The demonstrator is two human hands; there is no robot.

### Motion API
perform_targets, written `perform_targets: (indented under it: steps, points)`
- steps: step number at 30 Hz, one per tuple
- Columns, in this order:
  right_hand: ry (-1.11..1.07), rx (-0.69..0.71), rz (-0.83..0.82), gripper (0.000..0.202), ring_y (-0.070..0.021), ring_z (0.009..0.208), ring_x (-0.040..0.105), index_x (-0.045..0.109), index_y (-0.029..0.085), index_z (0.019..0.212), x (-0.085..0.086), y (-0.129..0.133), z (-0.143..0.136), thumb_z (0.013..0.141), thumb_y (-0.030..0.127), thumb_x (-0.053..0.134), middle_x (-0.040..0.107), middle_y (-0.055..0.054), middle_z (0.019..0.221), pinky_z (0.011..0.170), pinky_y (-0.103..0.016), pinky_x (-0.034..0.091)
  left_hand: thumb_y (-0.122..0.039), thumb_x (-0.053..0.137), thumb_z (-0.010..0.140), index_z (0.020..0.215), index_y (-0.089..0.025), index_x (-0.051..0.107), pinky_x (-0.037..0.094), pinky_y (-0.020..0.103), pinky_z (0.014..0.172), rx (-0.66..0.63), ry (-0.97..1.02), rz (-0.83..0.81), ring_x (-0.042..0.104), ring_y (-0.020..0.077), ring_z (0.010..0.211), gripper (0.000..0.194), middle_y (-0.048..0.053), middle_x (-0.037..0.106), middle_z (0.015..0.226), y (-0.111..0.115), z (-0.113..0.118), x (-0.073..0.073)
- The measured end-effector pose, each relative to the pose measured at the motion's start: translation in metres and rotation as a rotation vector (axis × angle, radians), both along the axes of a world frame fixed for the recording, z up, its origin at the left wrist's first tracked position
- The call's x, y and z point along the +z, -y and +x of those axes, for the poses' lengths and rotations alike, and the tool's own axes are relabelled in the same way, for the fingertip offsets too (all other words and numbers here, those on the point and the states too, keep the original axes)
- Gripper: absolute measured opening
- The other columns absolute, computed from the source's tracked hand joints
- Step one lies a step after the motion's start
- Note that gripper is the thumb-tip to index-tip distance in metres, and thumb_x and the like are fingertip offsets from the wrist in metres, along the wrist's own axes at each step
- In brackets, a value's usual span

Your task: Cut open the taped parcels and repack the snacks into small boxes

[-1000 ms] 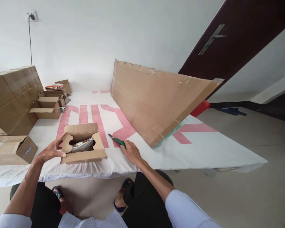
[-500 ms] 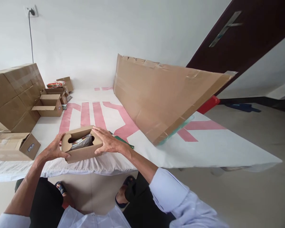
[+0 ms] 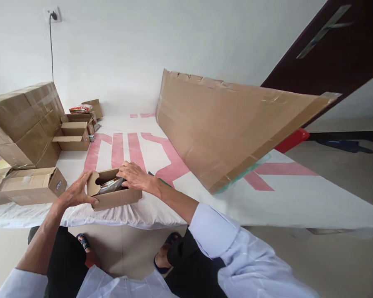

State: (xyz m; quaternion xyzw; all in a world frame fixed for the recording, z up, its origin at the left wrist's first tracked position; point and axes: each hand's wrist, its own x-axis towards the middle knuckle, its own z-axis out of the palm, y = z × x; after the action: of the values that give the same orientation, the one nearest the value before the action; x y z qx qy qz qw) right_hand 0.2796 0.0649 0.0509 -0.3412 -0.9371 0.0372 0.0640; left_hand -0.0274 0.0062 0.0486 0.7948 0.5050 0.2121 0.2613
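A small open cardboard box (image 3: 118, 199) rests at the near edge of the covered table, its opening facing up. Inside lies a grey plastic packet (image 3: 110, 186), partly covered by my fingers. My left hand (image 3: 77, 191) grips the box's left end, thumb along the near side. Over the right part of the opening is my right hand (image 3: 133, 176), its fingers curled down into the box beside the packet. The fingertips are hidden, so I cannot tell what they pinch. Part of a dark green flat thing (image 3: 164, 182) shows behind my right wrist.
Large taped cartons (image 3: 25, 124) stand at the left, with a closed small box (image 3: 34, 186) before them. Open boxes (image 3: 71, 142) line up behind, near a red-and-white packet (image 3: 81, 109). A big cardboard sheet (image 3: 233, 128) leans across the table's right half, by a red object (image 3: 292, 140).
My right hand has shifted from the box's right end to over its opening, fingers now inside. The box now rests on the table edge. The whole view has swung slightly left.
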Motion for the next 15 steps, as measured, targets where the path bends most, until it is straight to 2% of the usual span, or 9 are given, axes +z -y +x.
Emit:
perform_targets:
  steps: [2,5,9,12,15]
  points:
    - [0.045,-0.014,0.025,0.015,-0.0334,0.126,0.060,0.084,0.014,0.109,0.000,-0.001,-0.006,0.097,0.019,0.077,0.078,-0.017,0.115,0.107,-0.044,0.044,-0.054,0.099,0.066,0.165,-0.026,0.049,0.049,0.052,0.121,0.004,0.021,0.018,0.060,0.0408,0.139,0.114,0.013,0.059,0.156,0.001,0.001,-0.001]
    - [0.016,-0.010,0.021,0.018,-0.0305,0.119,0.061,0.084,0.014,0.101,-0.004,-0.002,-0.009,0.103,0.019,0.068,0.078,-0.016,0.113,0.103,-0.041,0.043,-0.052,0.099,0.065,0.165,-0.026,0.049,0.049,0.051,0.121,0.010,0.044,0.014,0.061,0.0401,0.139,0.114,0.013,0.057,0.157,0.001,-0.001,-0.005]
    - [-0.228,0.012,-0.059,0.020,-0.0229,0.109,0.068,0.083,0.017,0.099,-0.005,0.000,-0.006,0.105,0.016,0.064,0.079,-0.012,0.112,0.094,-0.032,0.045,-0.054,0.100,0.063,0.166,-0.025,0.048,0.046,0.052,0.124,0.028,0.054,-0.007,0.057,0.0421,0.144,0.119,0.015,0.053,0.161,0.000,-0.005,-0.009]
    - [-0.427,0.034,-0.123,0.023,-0.0189,0.101,0.071,0.081,0.019,0.101,0.002,0.003,-0.002,0.107,0.015,0.060,0.079,-0.009,0.110,0.090,-0.028,0.047,-0.052,0.101,0.062,0.166,-0.026,0.047,0.045,0.054,0.125,0.046,0.038,-0.012,0.054,0.0442,0.147,0.121,0.016,0.052,0.162,-0.001,-0.003,-0.011]
    - [-0.514,0.050,-0.147,0.022,-0.0183,0.095,0.071,0.079,0.020,0.098,0.018,0.005,0.007,0.106,0.016,0.059,0.079,-0.007,0.103,0.088,-0.027,0.047,-0.051,0.103,0.058,0.167,-0.024,0.046,0.040,0.057,0.128,0.004,0.012,-0.002,0.050,0.0469,0.150,0.126,0.017,0.053,0.161,-0.004,0.010,-0.014]
